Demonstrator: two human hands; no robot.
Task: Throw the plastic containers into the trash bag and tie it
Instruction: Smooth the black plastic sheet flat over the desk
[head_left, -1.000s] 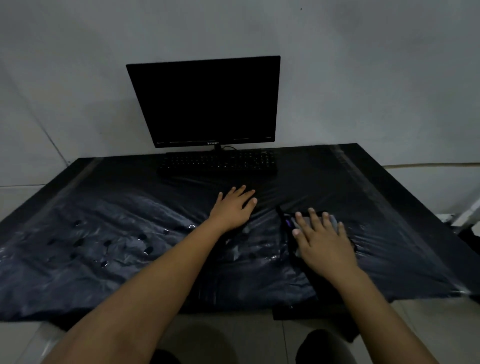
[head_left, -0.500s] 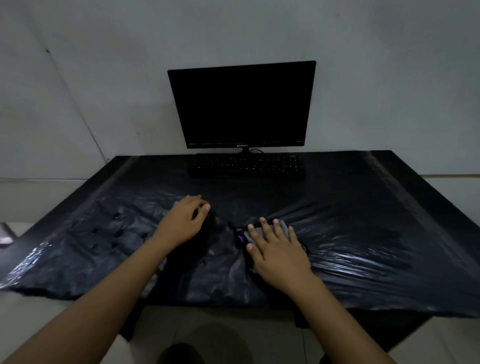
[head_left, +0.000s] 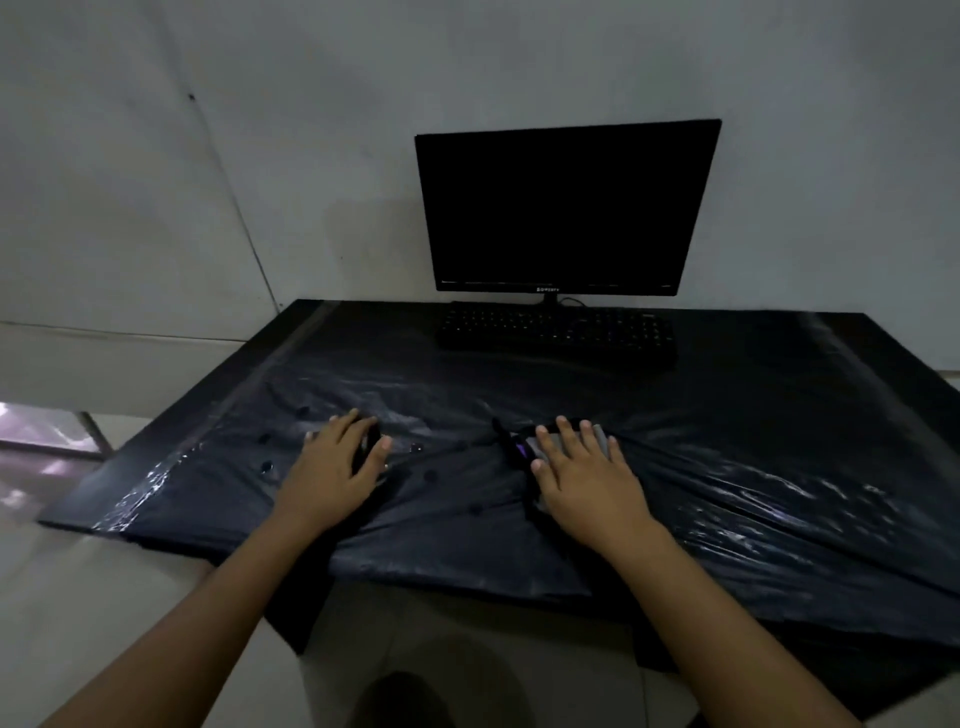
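Note:
A large black trash bag (head_left: 727, 467) lies spread flat over the whole desk, wrinkled and shiny. My left hand (head_left: 332, 467) sits on its left-middle part with bent fingers, bunching a dark fold of the plastic between thumb and fingers. My right hand (head_left: 582, 467) lies flat with spread fingers on a small grey object (head_left: 535, 447) that shows a purple light at its left edge. No plastic containers are in view.
A dark monitor (head_left: 561, 208) and a black keyboard (head_left: 556, 332) stand at the back of the desk against the wall. Several small dark round spots (head_left: 267, 466) dot the bag left of my left hand. Pale floor lies below the desk's front edge.
My left hand has slid left across the bag and gone from flat to bent fingers. My right hand stays on the grey object. The view has turned left.

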